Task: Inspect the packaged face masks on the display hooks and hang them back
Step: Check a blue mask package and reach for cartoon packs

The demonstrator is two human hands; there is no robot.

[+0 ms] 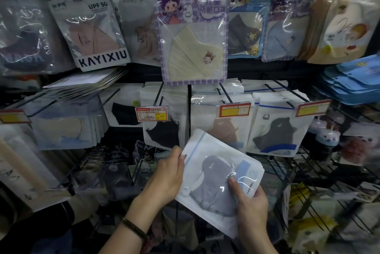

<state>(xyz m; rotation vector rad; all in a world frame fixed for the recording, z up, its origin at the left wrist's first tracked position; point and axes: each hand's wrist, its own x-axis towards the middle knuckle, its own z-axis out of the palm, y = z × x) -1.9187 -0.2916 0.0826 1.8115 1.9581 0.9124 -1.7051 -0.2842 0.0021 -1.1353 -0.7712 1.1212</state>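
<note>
A white pouch with a blue zip strip holds a grey face mask; it is tilted and held off the rack in front of me. My left hand grips its left edge, thumb on top near the zip strip. My right hand grips its lower right corner, thumb pressed on the clear window. Behind it hang similar pouches: a pink mask, a dark grey mask and a black mask, each on a wire display hook.
Above hangs a purple checked cartoon pack with a cream mask, and a KAYIXIU pack to its left. Red-yellow price tags sit on hook ends. Wire hooks jut out at lower right. Blue packs stack at far right.
</note>
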